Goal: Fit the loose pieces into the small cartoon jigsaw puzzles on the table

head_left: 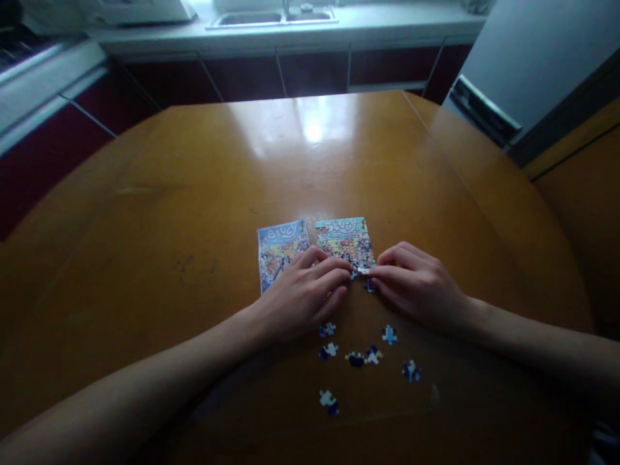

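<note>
A partly assembled jigsaw puzzle (343, 240) lies flat on the wooden table, its lower edge between my hands. My right hand (419, 278) pinches a small puzzle piece (363, 271) at the puzzle's lower right edge. My left hand (310, 287) rests with bent fingers over the puzzle's lower left, its fingertips against the edge; whether they grip a piece is hidden. Beneath that hand is a printed picture sheet (283, 242), partly covered. Another dark piece (371, 285) sits just under the right fingertips.
Several loose puzzle pieces (389, 334) are scattered on the near part of the wooden table (194, 194). Beyond its far edge stands a counter with a sink (252, 19). A pale appliance with a dark handle (533, 64) is at the right.
</note>
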`<state>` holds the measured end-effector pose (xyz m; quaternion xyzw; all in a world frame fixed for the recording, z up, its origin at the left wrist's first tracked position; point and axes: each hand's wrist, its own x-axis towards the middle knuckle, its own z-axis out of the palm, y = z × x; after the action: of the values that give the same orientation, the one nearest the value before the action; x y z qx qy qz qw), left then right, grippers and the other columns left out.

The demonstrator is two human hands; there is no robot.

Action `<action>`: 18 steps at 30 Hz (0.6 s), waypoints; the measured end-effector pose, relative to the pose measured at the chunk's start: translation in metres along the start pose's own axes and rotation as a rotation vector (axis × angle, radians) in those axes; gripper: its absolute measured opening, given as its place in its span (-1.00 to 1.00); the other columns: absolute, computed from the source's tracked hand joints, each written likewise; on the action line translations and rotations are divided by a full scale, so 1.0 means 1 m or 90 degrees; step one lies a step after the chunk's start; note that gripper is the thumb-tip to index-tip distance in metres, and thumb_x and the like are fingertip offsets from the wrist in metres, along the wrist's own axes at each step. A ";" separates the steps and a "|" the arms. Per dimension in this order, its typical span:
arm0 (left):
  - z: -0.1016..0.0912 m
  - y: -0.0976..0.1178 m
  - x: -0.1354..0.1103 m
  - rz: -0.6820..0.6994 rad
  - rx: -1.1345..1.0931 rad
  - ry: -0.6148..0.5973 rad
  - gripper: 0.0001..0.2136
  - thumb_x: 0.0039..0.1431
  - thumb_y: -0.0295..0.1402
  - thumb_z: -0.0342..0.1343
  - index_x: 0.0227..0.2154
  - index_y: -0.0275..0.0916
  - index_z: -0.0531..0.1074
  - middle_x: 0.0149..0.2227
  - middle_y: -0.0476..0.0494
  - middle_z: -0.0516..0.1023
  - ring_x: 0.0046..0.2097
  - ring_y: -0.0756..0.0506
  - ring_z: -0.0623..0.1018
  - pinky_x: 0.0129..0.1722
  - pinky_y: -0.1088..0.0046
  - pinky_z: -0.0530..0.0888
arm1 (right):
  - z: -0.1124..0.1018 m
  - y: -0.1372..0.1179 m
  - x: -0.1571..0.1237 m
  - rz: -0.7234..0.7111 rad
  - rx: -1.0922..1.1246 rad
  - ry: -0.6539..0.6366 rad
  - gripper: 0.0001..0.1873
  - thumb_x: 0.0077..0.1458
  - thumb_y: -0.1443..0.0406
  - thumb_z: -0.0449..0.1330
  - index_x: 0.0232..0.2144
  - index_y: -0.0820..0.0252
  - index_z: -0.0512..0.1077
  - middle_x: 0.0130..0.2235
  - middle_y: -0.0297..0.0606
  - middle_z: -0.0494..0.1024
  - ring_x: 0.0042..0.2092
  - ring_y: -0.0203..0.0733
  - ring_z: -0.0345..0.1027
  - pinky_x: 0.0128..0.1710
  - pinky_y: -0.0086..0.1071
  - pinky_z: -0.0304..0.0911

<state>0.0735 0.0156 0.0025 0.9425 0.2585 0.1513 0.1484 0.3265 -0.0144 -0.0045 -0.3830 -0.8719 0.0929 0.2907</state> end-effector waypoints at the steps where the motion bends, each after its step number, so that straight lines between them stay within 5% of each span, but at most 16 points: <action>1: 0.000 0.000 0.000 0.002 0.004 0.000 -0.80 0.36 -0.36 -0.02 -0.06 -0.24 0.44 0.06 -0.09 0.51 -0.03 -0.15 0.34 0.09 0.21 0.33 | 0.001 0.001 -0.001 -0.005 0.001 -0.003 -0.89 0.19 0.39 0.19 -0.27 0.25 0.54 -0.27 -0.15 0.51 -0.22 -0.16 0.31 -0.23 -0.27 0.31; 11: -0.003 -0.001 0.010 -0.042 -0.069 0.005 -0.88 0.36 -0.40 0.01 -0.17 -0.21 0.44 -0.06 -0.08 0.53 -0.06 -0.10 0.37 0.06 0.29 0.35 | 0.004 0.005 -0.002 -0.002 0.031 -0.004 -0.90 0.18 0.39 0.20 -0.27 0.23 0.54 -0.27 -0.17 0.52 -0.21 -0.16 0.31 -0.21 -0.25 0.32; 18: -0.006 0.007 0.032 -0.028 0.117 -0.021 -0.84 0.29 -0.23 0.16 -0.20 -0.21 0.46 -0.21 -0.09 0.52 -0.12 -0.16 0.36 -0.07 0.26 0.32 | 0.005 0.008 -0.002 0.000 0.048 0.005 -0.87 0.19 0.39 0.18 -0.24 0.20 0.53 -0.27 -0.17 0.53 -0.22 -0.15 0.32 -0.21 -0.23 0.34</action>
<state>0.1005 0.0281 0.0166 0.9486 0.2893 0.1084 0.0691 0.3296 -0.0102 -0.0121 -0.3722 -0.8667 0.1241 0.3081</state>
